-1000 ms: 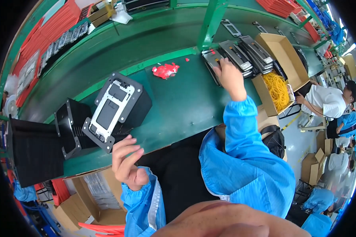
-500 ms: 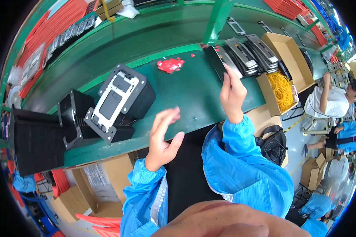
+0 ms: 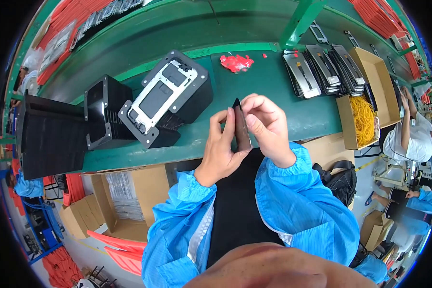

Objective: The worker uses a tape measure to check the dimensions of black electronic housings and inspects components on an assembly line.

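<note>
A thin dark phone screen panel [image 3: 242,128] stands nearly edge-on between my two hands, above the front of the green bench. My left hand [image 3: 220,146] grips its left side, thumb and fingers closed on it. With bent fingers my right hand [image 3: 272,129] pinches the panel's right side near the upper edge. At the back right lie stacks of similar panels [image 3: 301,74] with silver backs. On the left, a white and grey phone frame [image 3: 156,98] rests on tilted black trays [image 3: 195,98]. A small pile of red scraps [image 3: 236,63] lies toward the back of the bench.
Beside the panel stacks is a cardboard box [image 3: 346,120] of yellow rubber bands [image 3: 364,120]. More black trays [image 3: 53,139] stand at the left end. Below the bench edge sits an open carton [image 3: 144,201]. A green post [image 3: 300,26] rises behind. A black backpack [image 3: 338,180] lies at right.
My right hand has brought a panel from the stacks back toward my body. My left hand, empty before, has closed on it too. The view has shifted, so the bench appears moved.
</note>
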The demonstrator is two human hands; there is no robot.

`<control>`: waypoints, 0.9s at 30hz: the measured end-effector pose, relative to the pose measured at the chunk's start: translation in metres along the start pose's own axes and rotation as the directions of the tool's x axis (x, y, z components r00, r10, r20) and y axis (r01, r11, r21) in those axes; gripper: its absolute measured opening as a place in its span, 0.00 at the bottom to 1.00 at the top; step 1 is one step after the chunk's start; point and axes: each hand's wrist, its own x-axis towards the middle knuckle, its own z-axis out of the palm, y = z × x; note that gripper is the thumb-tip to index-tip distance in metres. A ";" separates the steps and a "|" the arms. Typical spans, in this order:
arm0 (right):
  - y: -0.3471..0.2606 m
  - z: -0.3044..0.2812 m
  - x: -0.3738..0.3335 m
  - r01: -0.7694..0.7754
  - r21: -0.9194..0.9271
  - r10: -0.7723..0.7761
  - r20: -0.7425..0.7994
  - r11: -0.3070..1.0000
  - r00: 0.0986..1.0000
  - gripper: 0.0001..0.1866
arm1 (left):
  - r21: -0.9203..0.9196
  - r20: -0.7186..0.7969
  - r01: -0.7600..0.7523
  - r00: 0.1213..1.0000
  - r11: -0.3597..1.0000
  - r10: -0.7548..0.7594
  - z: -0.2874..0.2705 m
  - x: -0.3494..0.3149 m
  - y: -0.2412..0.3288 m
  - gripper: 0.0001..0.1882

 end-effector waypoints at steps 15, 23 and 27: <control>0.083 -0.117 0.134 0.136 -0.933 -0.125 0.100 0.332 0.987 0.13 | -0.639 0.106 0.206 0.978 0.741 -0.181 -0.036 -0.003 0.014 0.45; -0.023 -0.011 0.098 -0.054 0.009 0.040 0.569 0.998 0.821 0.24 | -0.725 0.012 0.228 0.948 0.650 -0.319 -0.063 0.004 0.040 0.45; -0.050 0.015 0.122 -0.333 -0.426 0.506 0.836 0.841 0.210 0.25 | -0.732 -0.144 0.124 0.933 0.670 -0.330 -0.081 0.005 0.046 0.43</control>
